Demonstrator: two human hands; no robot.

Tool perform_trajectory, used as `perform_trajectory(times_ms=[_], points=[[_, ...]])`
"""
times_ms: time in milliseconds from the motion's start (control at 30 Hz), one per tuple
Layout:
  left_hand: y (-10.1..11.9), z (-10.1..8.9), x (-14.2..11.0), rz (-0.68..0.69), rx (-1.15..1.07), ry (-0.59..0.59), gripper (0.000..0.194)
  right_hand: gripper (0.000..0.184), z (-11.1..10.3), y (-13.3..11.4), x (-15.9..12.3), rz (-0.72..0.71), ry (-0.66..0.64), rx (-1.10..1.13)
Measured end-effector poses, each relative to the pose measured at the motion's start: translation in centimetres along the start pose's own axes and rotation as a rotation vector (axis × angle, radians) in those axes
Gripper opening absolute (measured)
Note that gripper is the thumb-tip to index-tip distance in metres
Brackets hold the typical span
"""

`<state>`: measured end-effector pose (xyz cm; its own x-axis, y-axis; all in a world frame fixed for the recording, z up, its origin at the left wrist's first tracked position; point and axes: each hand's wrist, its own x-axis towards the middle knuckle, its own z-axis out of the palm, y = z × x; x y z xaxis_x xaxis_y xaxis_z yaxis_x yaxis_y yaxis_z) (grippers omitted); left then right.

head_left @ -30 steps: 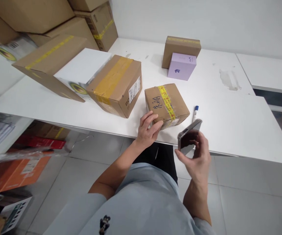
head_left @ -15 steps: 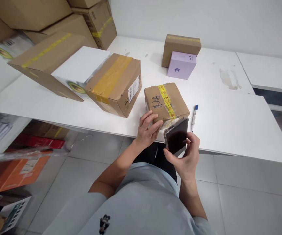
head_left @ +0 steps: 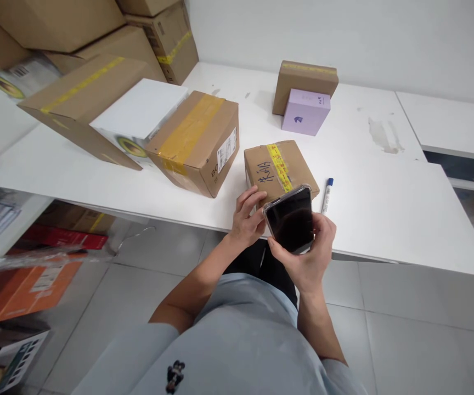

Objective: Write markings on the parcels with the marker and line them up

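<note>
A small cardboard box (head_left: 257, 159) with yellow printed tape and blue handwriting on top sits near the table's front edge. My left hand (head_left: 248, 218) grips its near left corner, the fingers bent over the edge and the thumb hidden. In my right hand (head_left: 309, 252) is a smartphone (head_left: 290, 219) in a clear case, its dark screen tilted up towards me. The phone hangs over the box's near side and covers the front face. A white marker pen with a blue cap (head_left: 328, 195) lies on the table just right of the box.
On the left stand a taped carton (head_left: 193, 142), a white box (head_left: 140, 107) and a larger carton (head_left: 80, 104). A lilac box (head_left: 306, 112) leans near a brown carton (head_left: 282, 85) at the back. Orange packaging (head_left: 27, 288) lies low at left. The white table (head_left: 393, 219) ends close to my body.
My right hand has brought the phone left and turned its screen more upward, so it covers more of the box's front. My left hand stays at the box corner.
</note>
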<state>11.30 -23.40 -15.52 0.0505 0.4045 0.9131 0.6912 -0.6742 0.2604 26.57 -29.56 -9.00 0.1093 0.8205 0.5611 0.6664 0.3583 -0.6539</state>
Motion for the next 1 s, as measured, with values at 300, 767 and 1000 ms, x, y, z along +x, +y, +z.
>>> perform_trajectory(times_ms=[300, 767, 1000], points=[[-0.1, 0.0, -0.1, 0.007, 0.027, -0.009, 0.014, 0.073, 0.4, 0.3, 0.0, -0.046, -0.02, -0.004], [-0.1, -0.2, -0.1, 0.014, 0.044, -0.043, 0.011, 0.074, 1.0, 0.9, 0.1, -0.063, -0.012, -0.039], [-0.1, -0.2, -0.1, 0.002, 0.062, -0.047, 0.023, 0.075, 1.3, 1.3, -0.1, -0.062, -0.02, -0.023]])
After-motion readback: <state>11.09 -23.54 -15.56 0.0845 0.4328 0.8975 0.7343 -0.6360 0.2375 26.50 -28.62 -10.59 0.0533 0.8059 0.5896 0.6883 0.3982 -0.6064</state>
